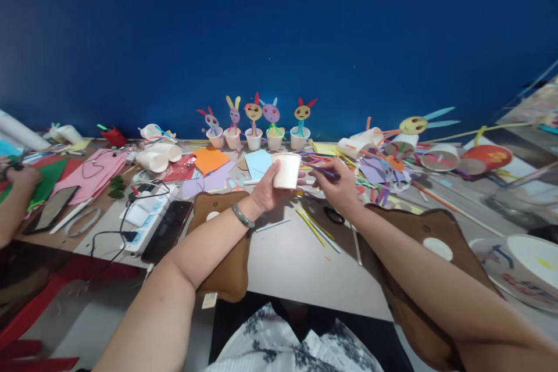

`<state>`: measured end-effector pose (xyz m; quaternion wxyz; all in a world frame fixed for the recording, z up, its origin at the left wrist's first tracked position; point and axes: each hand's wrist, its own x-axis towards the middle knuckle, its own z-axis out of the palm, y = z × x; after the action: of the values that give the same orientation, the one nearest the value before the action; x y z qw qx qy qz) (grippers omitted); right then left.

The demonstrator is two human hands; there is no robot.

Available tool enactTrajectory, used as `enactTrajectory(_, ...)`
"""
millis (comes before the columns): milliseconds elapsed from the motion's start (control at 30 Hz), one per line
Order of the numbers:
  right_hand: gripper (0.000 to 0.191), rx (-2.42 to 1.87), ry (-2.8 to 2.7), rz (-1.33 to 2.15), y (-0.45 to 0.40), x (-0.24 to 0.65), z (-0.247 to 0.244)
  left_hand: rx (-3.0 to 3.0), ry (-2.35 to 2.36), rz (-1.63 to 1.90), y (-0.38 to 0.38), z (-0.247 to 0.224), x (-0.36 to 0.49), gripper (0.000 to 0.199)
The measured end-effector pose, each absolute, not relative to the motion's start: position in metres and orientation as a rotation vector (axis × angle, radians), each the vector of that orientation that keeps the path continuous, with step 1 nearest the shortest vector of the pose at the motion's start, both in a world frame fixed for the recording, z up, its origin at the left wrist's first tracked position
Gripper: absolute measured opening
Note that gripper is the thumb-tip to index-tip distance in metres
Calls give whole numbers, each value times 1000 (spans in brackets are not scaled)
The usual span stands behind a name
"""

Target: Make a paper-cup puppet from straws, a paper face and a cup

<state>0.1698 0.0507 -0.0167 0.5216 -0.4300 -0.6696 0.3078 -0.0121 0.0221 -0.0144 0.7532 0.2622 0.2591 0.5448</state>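
A white paper cup (286,171) is held upright in my left hand (267,190), its fingers wrapped round the side and base. My right hand (340,183), just right of the cup, pinches a slim dark purple tool (325,172) whose tip points toward the cup. Whether the tip touches the cup I cannot tell. Beneath my hands, yellow and silver pipe cleaners (314,225) lie on the table (279,267), and black-handled scissors (333,215) rest beside them, partly hidden by my right forearm.
Several cups with paper rabbit faces (254,138) line the back by the blue wall. Left are a power strip (150,218), cables and phones. Brown cushions (226,244) lie under both forearms. A white tub (518,267) stands right. Another person's hand (21,177) is at far left.
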Motion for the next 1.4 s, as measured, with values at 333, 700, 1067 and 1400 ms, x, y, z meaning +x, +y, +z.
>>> enactTrajectory(333,14,-836,-2229,180,53,181,-37,488,631,1148,16,-15,-5,39)
enactTrajectory(700,12,-919,-2134,318,44,179,-31,546,700,1208,11,-19,4,37)
enactTrajectory(1067,45,-1118,-1503,1110,48,173,-35,514,674,1254,16,0,-7,58)
enactTrajectory(1400,39,-983,-1745,816,-2,161,-14,416,728,1348,26,3,-12,68)
